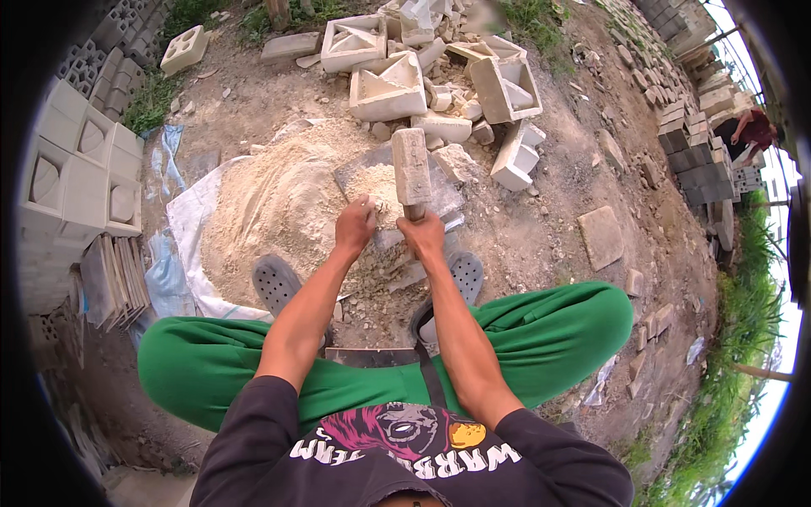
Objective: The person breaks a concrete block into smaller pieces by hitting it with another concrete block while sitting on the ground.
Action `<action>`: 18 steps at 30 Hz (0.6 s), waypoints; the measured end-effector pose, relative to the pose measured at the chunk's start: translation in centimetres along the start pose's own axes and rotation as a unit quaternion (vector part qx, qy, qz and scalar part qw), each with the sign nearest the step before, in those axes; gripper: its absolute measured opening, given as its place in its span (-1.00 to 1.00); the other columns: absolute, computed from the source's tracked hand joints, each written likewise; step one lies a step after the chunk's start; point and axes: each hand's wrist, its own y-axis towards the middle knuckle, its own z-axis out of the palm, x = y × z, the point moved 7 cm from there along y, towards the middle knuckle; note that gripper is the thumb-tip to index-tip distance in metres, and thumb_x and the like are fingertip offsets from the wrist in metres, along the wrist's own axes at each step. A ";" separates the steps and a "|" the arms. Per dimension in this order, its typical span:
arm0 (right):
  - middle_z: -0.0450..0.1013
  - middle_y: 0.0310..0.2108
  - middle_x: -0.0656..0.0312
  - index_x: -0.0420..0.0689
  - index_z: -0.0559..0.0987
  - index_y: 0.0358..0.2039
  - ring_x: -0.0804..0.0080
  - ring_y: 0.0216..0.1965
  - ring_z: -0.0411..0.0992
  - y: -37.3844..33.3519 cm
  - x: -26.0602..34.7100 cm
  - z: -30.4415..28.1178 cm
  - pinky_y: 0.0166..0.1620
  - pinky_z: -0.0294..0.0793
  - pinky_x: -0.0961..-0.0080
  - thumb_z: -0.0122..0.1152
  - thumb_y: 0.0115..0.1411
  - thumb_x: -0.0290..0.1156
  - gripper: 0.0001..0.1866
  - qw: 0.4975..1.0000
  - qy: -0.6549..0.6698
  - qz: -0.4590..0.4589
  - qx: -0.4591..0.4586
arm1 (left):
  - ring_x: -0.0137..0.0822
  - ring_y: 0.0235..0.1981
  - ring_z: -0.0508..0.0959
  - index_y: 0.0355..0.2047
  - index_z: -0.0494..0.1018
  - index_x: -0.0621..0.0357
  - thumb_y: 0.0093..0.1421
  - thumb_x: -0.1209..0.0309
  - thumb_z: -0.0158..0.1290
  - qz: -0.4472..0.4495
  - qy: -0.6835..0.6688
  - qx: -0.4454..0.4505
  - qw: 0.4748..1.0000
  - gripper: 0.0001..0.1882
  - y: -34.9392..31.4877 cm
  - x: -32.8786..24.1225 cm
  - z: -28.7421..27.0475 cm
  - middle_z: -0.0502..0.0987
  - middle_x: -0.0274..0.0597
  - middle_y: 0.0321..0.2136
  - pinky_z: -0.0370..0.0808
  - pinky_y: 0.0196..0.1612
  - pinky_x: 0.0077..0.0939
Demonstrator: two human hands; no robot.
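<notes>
My right hand (422,233) is wrapped round the short handle of a mallet (410,166). Its thick, dust-covered, block-like head points away from me, above a dark flat slab (438,196). Pale crushed rubble (378,182) lies on that slab. At the slab's near left side, my left hand (356,225) is closed with its fingers curled in; whatever they may hold is hidden. Left of the slab, a heap of pale sandy powder (279,190) spreads over a white sheet (193,213).
Broken cream-coloured blocks (388,87) are piled beyond the slab. Pale decorative blocks (87,182) are stacked at left, above thin leaning boards (116,275). Grey blocks (699,152) stand at far right, beside another person (754,131). A flat stone (601,237) lies right of my feet.
</notes>
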 end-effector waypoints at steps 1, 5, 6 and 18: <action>0.58 -0.55 0.01 -0.28 0.64 -0.38 0.19 -0.50 0.58 0.5 0.7 -0.7 -0.33 0.54 0.30 0.37 -0.11 -0.18 -0.59 1.000 -0.002 -0.001 -0.003 | 0.00 -0.09 0.60 -0.15 0.59 0.15 0.21 0.28 0.16 0.007 -0.001 -0.033 0.999 -0.73 0.1 -0.6 -0.3 0.59 0.00 -0.06 0.55 -0.04 -0.21; 0.55 -0.59 -0.03 -0.30 0.61 -0.44 0.24 -0.55 0.55 -0.1 8.7 -3.5 -0.37 0.52 0.31 0.36 -0.11 -0.25 -0.66 0.993 -0.063 -0.090 -0.045 | -0.05 -0.18 0.63 -0.19 0.58 0.17 0.18 0.25 0.19 -0.141 -0.077 -0.018 0.987 -0.72 -0.1 0.3 -0.9 0.62 -0.03 -0.12 0.55 -0.13 -0.23; 0.57 -0.51 -0.06 -0.28 0.61 -0.37 0.10 -0.44 0.58 -0.5 10.2 -3.7 -0.32 0.54 0.27 0.38 -0.10 -0.31 -0.67 0.993 -0.008 -0.109 -0.038 | -0.06 -0.24 0.64 -0.20 0.58 0.18 0.16 0.23 0.21 -0.175 -0.092 -0.007 0.980 -0.69 0.0 1.2 -0.8 0.64 -0.04 -0.20 0.54 -0.17 -0.24; 0.58 -0.57 0.05 -0.28 0.62 -0.38 0.26 -0.59 0.56 -3.1 -4.3 3.5 -0.41 0.55 0.32 0.39 -0.10 -0.22 -0.62 0.997 -0.040 0.063 0.007 | -0.20 -0.36 0.64 -0.06 0.60 0.19 0.05 0.14 0.31 -0.264 -0.111 0.037 0.957 -0.49 0.8 1.5 0.1 0.64 -0.08 -0.41 0.55 -0.22 -0.32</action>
